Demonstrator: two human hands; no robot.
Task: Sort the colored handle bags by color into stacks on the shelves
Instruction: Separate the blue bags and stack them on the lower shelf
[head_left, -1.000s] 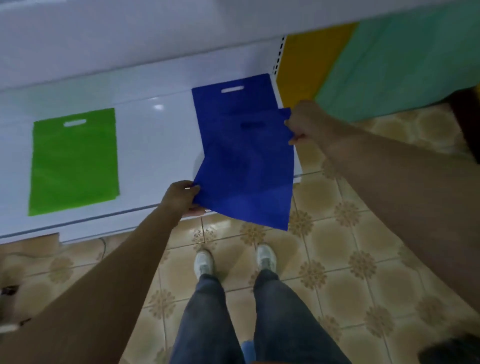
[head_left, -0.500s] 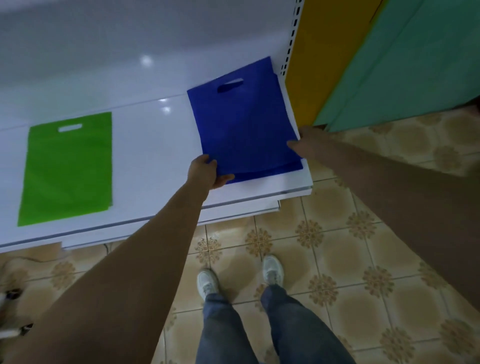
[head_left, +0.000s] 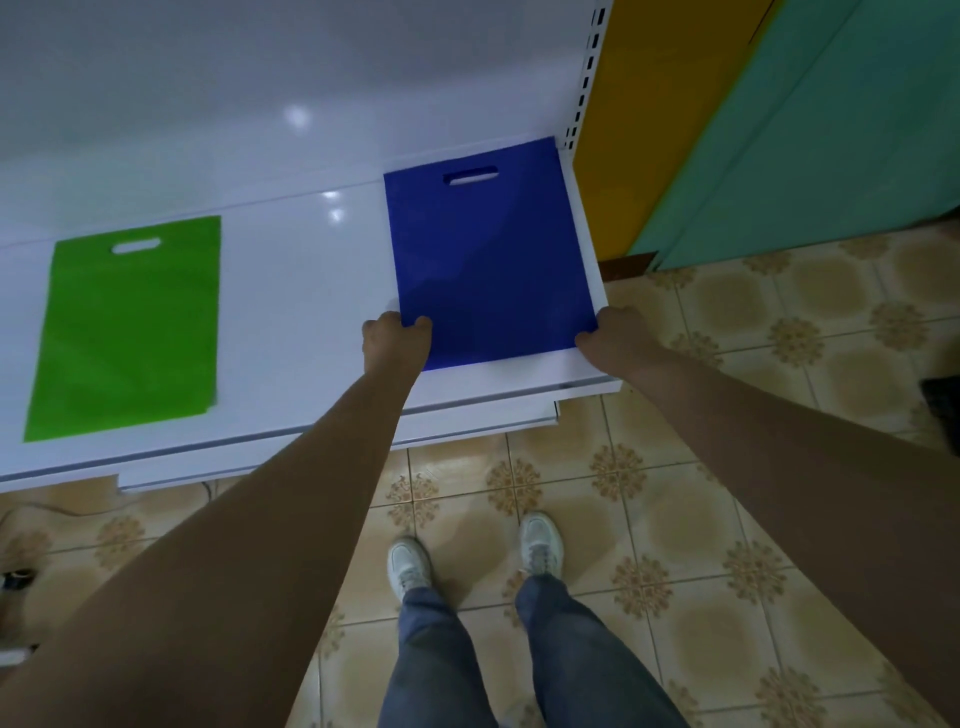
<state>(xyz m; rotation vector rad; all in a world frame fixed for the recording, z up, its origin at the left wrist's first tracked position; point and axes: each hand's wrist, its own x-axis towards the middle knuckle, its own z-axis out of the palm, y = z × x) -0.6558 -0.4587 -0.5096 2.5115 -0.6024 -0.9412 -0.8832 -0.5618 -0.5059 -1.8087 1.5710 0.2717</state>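
Blue bag (head_left: 493, 260) flat, fingers (head_left: 421, 325) pinching corners

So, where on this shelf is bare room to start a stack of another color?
The widest bare patch of the white shelf lies between the green bag and the blue bag. The right end is crowded: the left hand and right hand are at the blue bag's near corners.

Beige floor tiles with brown floral medallions (head_left: 810, 332) cover the ground below, and a pair of white sneakers (head_left: 540, 545) under blue denim trouser legs (head_left: 582, 660) stands on them. To the right rise a flat mustard-yellow wall panel (head_left: 660, 104) and, beside it, a teal-green wall panel (head_left: 841, 130). A thin dark cable (head_left: 36, 506) lies on the tiles at the left.
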